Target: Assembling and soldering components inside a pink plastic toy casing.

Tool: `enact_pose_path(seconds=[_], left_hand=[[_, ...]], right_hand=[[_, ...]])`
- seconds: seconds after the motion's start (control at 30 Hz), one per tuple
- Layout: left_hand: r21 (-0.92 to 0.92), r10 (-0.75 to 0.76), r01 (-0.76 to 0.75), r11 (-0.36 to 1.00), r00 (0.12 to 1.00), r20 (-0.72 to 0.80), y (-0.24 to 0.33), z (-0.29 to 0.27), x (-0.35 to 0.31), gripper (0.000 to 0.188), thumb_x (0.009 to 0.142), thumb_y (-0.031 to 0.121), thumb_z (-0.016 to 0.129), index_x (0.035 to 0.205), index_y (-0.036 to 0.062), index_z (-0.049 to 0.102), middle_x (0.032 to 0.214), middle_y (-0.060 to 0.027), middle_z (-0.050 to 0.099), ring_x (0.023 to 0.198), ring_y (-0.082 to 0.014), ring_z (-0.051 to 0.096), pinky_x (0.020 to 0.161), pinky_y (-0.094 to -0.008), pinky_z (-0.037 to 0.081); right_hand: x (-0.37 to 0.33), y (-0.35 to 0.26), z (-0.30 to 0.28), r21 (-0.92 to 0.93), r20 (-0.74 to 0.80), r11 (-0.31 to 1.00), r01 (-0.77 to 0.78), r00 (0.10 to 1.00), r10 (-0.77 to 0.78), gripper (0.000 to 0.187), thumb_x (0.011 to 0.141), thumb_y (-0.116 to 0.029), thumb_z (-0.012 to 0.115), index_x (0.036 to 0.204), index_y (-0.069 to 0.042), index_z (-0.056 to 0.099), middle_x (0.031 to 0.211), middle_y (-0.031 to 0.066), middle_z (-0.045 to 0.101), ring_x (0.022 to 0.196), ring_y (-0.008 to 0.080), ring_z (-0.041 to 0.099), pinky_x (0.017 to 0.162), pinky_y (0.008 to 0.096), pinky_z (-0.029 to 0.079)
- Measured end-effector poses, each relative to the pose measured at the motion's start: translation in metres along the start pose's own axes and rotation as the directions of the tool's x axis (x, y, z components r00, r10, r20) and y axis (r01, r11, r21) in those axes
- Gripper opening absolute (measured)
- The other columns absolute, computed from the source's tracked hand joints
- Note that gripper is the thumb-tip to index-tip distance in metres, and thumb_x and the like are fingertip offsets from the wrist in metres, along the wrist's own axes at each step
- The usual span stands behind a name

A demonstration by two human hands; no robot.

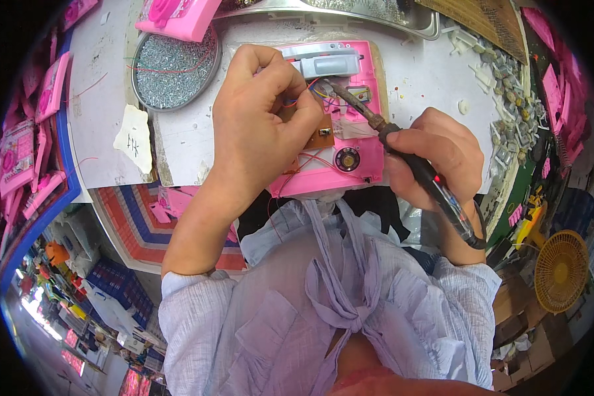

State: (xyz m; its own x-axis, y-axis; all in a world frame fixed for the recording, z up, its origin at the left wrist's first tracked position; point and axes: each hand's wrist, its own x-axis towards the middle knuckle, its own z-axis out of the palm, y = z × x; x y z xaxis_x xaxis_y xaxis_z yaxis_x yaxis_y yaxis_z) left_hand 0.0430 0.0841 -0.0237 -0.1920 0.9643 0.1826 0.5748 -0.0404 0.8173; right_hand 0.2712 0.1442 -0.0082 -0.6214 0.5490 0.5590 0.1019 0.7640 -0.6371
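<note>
The right hand (442,155) is wrapped round a soldering iron (412,158), its tip angled towards ten o'clock, at thin coloured wires (327,99). The left hand (264,122) has its fingers bunched over those wires and a brown circuit board (321,137); I can't tell whether they pinch anything. Beneath both lies an opened pink casing (373,162), a round speaker (347,158) near its lower edge, on a scuffed white tabletop (185,142). Out from the casing, a round dish (168,109) of small screws (177,76) sits at ten o'clock, a torn scrap of paper (134,140) at nine, a metal tray (435,26) at one, and heaped small grey parts (508,119) at three. Beyond the table, pink casings (20,155) pile up at nine, stacked blue boxes (119,290) stand at eight, and a yellow fan (561,270) at four.
</note>
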Motion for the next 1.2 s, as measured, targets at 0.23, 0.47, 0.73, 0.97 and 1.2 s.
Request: enact_pose_path(seconds=[0.23,0.47,0.73,0.97,1.2], left_hand=[[0.008,-0.004,0.004,1.0,1.0,0.004,0.0006,0.0004,-0.0002,0.009,0.075,0.001,0.073,0.078,0.0015,0.065,0.093,-0.0094,0.057,0.07,-0.0182,0.06,0.06,-0.0306,0.052],[-0.032,-0.018,0.018,0.999,1.0,-0.007,0.0012,0.0025,-0.0006,0.009,0.075,0.0,0.073,0.078,0.0013,0.064,0.093,-0.0093,0.057,0.069,-0.0181,0.06,0.059,-0.0301,0.052],[-0.027,-0.012,0.011,1.0,1.0,-0.007,0.0007,0.0015,-0.0006,0.009,0.075,0.0,0.073,0.078,0.0011,0.064,0.093,-0.0093,0.057,0.07,-0.018,0.06,0.06,-0.0303,0.053],[0.016,0.002,-0.002,1.0,1.0,0.005,0.0021,0.0006,0.0001,0.009,0.074,0.0,0.073,0.078,0.0008,0.064,0.093,-0.0094,0.057,0.071,-0.0184,0.061,0.061,-0.0305,0.053],[-0.002,-0.007,0.007,1.0,1.0,0.004,0.0014,0.001,-0.0002,0.009,0.074,0.0,0.073,0.079,0.0009,0.065,0.093,-0.0094,0.057,0.07,-0.0185,0.061,0.06,-0.0308,0.053]], right_hand=[[0.0004,0.0016,-0.0027,0.003,0.061,1.0,-0.001,0.998,0.001,0.023,0.078,-0.002,0.073,0.099,0.003,0.066,0.066,0.0093,0.062,0.052,0.0208,0.054,0.046,0.0323,0.039],[0.0003,0.0049,-0.0014,0.032,0.029,0.999,0.012,1.0,-0.013,0.026,0.074,-0.001,0.075,0.099,0.001,0.067,0.067,0.0081,0.062,0.051,0.0206,0.053,0.046,0.0318,0.04],[0.0031,0.0032,-0.0015,0.008,0.064,1.0,0.021,0.998,-0.021,0.024,0.078,-0.001,0.074,0.1,0.001,0.065,0.07,0.0094,0.064,0.052,0.0201,0.053,0.046,0.0307,0.039],[0.0053,0.0005,0.0036,0.005,-0.003,1.0,-0.028,1.0,0.028,0.03,0.064,0.0,0.077,0.094,-0.004,0.071,0.061,0.004,0.055,0.05,0.0209,0.052,0.046,0.0323,0.041],[0.0046,0.003,-0.0004,0.012,0.045,0.999,0.047,0.998,-0.048,0.024,0.078,0.0,0.073,0.101,0.002,0.065,0.069,0.0099,0.063,0.052,0.0205,0.053,0.046,0.0313,0.039]])
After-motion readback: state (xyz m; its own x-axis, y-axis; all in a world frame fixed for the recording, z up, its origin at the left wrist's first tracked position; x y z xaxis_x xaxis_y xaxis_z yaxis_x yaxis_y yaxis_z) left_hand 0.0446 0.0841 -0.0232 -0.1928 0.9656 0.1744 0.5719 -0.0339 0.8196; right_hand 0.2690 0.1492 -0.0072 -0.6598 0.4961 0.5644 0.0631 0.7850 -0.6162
